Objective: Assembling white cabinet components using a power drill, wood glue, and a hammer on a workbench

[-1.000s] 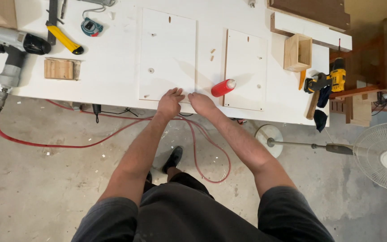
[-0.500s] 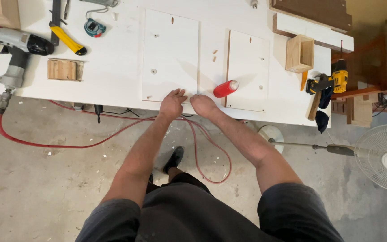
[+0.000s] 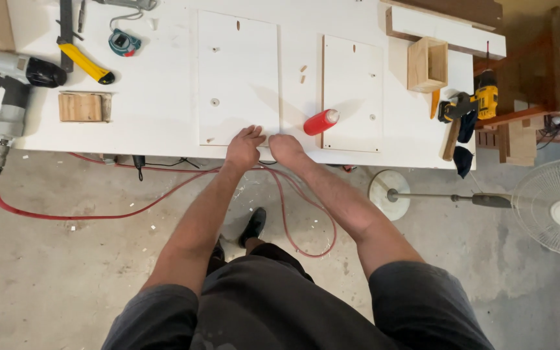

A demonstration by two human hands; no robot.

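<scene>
Both hands meet at the near edge of the counter (image 3: 163,123), at the bottom right corner of a white rectangular panel (image 3: 238,78) that lies flat there. The left hand (image 3: 244,148) rests on that corner with its fingers spread and bent down onto the board. The right hand (image 3: 286,146) sits just beside it, touching or nearly touching it, knuckles curled over the counter edge; whether it pinches anything small between its fingertips cannot be told from this view.

The panel already carries several drilled holes and a round fitting near its middle. Just beyond the right hand lies a red bottle (image 3: 320,122) on its side, its pale cap overlapping a second white panel (image 3: 352,91), also drilled. Between the two panels, farther out, lie two short wooden dowels (image 3: 303,72), loose and not set in any hole. So the drilling looks finished, while joining the pieces seems yet to come.

Well out past the right hand stand a small open wooden box (image 3: 428,63) and a yellow drill (image 3: 474,104). Far off past the left hand are a wood block (image 3: 84,107), a tape measure (image 3: 123,42) and a nail gun (image 3: 11,81) on a red hose (image 3: 98,214).
</scene>
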